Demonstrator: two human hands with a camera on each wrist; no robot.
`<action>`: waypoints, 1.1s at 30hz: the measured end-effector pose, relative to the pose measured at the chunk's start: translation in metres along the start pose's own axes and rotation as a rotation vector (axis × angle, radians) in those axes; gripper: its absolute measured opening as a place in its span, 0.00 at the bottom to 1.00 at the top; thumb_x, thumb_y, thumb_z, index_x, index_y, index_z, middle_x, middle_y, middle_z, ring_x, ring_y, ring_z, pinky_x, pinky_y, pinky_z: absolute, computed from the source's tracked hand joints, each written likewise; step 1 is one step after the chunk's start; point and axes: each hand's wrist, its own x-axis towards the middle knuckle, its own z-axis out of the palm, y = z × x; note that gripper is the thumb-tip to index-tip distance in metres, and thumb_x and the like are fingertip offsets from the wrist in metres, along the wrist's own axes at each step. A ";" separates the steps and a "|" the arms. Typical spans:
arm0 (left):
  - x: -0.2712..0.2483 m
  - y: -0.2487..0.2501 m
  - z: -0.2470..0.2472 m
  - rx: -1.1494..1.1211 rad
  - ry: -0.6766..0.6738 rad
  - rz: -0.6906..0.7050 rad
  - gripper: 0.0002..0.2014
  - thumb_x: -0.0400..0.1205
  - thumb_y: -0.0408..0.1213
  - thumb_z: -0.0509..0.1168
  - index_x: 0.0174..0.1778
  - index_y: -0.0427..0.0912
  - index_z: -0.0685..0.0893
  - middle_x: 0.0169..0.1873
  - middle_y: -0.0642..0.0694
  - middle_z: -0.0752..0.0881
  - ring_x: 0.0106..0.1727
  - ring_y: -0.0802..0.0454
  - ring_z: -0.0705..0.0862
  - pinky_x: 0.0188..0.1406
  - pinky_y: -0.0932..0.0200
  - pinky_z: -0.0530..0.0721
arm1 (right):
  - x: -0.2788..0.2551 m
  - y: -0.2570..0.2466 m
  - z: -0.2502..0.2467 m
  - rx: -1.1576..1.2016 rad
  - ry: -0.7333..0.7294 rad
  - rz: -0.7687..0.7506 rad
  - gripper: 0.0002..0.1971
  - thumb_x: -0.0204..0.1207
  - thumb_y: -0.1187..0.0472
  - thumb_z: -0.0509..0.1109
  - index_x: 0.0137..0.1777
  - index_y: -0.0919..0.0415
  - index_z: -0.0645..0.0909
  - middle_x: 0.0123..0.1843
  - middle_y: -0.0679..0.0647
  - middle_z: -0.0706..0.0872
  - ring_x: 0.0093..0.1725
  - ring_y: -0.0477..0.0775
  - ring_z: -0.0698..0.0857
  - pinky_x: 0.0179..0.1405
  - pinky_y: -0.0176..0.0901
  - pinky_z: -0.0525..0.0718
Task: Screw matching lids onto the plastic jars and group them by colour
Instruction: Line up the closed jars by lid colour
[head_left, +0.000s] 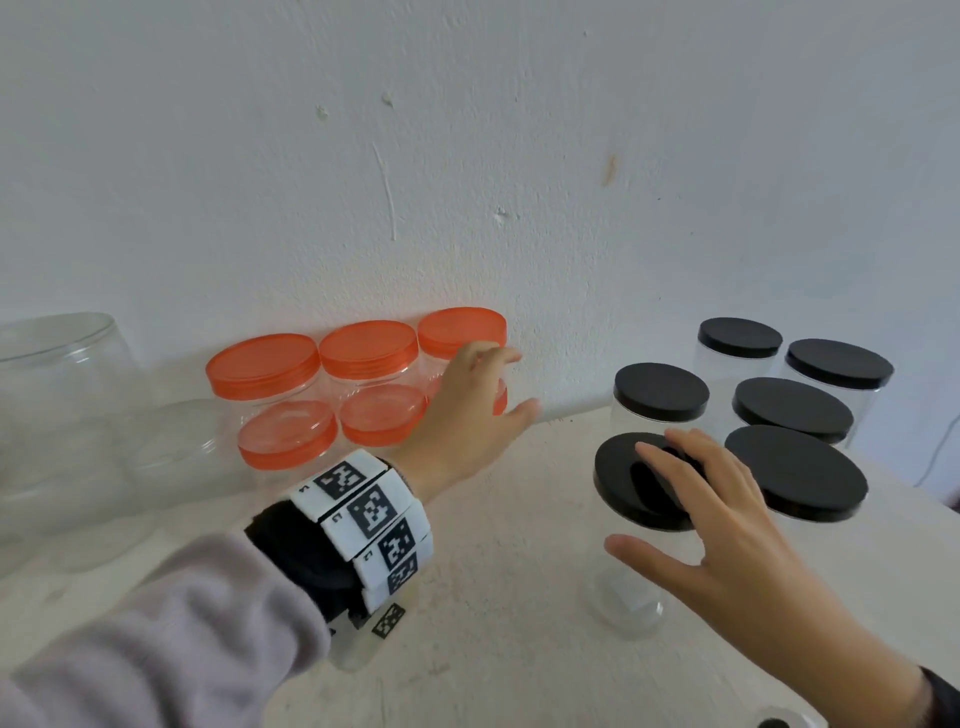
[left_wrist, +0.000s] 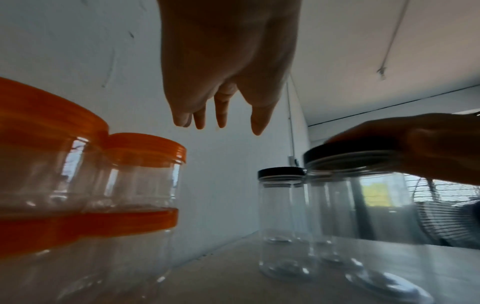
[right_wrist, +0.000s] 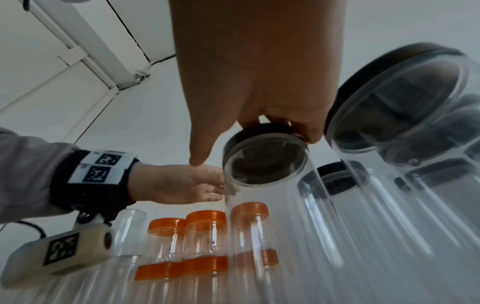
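Clear jars with orange lids (head_left: 369, 345) stand stacked two high against the wall (head_left: 467, 156). My left hand (head_left: 514, 384) reaches over their right end with fingers spread and holds nothing; the left wrist view shows its fingers (left_wrist: 221, 121) hanging free above an orange-lidded jar (left_wrist: 145, 148). My right hand (head_left: 631, 496) lies on the black lid (head_left: 618, 483) of a tall clear jar (head_left: 628, 597) at the front of the table. Its fingers rest across the top, the thumb stays apart from the rim. In the right wrist view that lid (right_wrist: 265, 156) sits under the palm.
Several black-lidded jars (head_left: 792, 408) are grouped at the back right, close to my right hand. Larger lidless clear jars (head_left: 57, 415) stand at the far left. The beige tabletop (head_left: 519, 519) lies between the two groups. A fan (left_wrist: 441, 216) stands beyond the table.
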 end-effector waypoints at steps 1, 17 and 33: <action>-0.008 0.006 0.001 -0.003 -0.034 0.031 0.27 0.83 0.48 0.66 0.77 0.45 0.70 0.73 0.51 0.68 0.71 0.59 0.68 0.60 0.78 0.57 | -0.003 -0.003 -0.004 0.009 0.013 -0.006 0.43 0.61 0.25 0.57 0.79 0.36 0.59 0.80 0.33 0.52 0.78 0.28 0.42 0.77 0.38 0.52; -0.042 0.073 0.034 -0.078 -0.352 0.037 0.40 0.76 0.60 0.69 0.81 0.56 0.58 0.74 0.61 0.64 0.71 0.67 0.65 0.62 0.80 0.63 | 0.081 0.041 -0.144 -0.091 -0.145 -0.155 0.31 0.65 0.23 0.60 0.69 0.25 0.67 0.64 0.17 0.67 0.61 0.30 0.72 0.51 0.31 0.70; -0.031 0.082 0.049 -0.053 -0.191 -0.223 0.48 0.64 0.63 0.78 0.78 0.66 0.60 0.67 0.74 0.67 0.67 0.79 0.65 0.53 0.85 0.68 | 0.193 0.034 -0.103 -0.734 -0.900 -0.345 0.44 0.71 0.30 0.69 0.82 0.45 0.57 0.72 0.46 0.73 0.71 0.52 0.75 0.73 0.56 0.72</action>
